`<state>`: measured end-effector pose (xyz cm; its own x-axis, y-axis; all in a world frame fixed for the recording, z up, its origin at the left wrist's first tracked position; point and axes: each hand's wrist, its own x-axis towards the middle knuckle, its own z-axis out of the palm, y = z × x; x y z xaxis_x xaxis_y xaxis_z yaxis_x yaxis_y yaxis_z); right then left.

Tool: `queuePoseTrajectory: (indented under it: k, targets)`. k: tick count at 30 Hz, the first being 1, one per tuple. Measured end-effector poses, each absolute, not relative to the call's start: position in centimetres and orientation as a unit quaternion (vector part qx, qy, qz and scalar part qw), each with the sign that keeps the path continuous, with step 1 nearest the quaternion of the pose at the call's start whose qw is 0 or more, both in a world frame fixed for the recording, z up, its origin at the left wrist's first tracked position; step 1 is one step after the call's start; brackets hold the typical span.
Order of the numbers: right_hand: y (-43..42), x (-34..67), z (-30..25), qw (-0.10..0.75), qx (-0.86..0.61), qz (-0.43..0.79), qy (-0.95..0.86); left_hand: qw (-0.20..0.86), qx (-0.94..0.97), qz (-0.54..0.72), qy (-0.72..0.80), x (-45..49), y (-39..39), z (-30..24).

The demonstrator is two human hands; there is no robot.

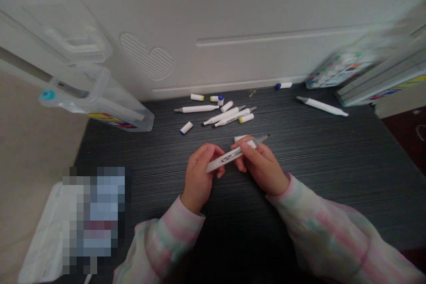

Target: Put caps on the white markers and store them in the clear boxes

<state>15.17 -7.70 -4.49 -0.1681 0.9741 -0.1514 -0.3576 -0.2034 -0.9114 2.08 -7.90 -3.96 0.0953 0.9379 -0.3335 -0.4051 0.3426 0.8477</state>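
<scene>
A white marker (229, 156) with printing along its barrel slants between my two hands, its grey uncapped tip pointing up and right. My left hand (201, 173) is closed around its lower left end. Near the tip end, my right hand (262, 164) grips the barrel with thumb and fingers. A white cap (240, 138) shows just behind the right fingers; whether they touch it, I cannot tell. Beyond the hands lie uncapped markers, one a white marker (199, 108), and several loose caps, among them a blue-ended cap (186, 128) and a yellow-ended cap (246, 118).
An open clear plastic case (133, 111) stands at the left. Another uncapped marker (322, 106) and a blue-ended cap (284, 85) lie at the right, near a clear case of markers (342, 69). A pixelated device (103, 213) rests front left. A pale panel (233, 13) bounds the dark table (333, 155).
</scene>
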Motion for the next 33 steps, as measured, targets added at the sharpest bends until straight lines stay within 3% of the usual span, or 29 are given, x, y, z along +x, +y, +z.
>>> queuePoseTrajectory:
  k: [6, 18, 33]
  targets:
    - [-8.1, 14.8, -4.6, 0.513, -0.408, 0.652, -0.382, 0.68, 0.237, 0.534, 0.442, 2.2, -7.8, -4.0]
    - [-8.4, 15.5, -4.7, 0.482, -0.426, 0.66, -0.39, 0.797, 0.063, 0.497, 0.337, 1.3, -7.0, -2.8]
    - [-8.8, 15.1, -4.1, 0.48, -0.427, 0.667, -0.378, 0.819, 0.057, 0.482, 0.306, 1.4, -7.1, -3.2]
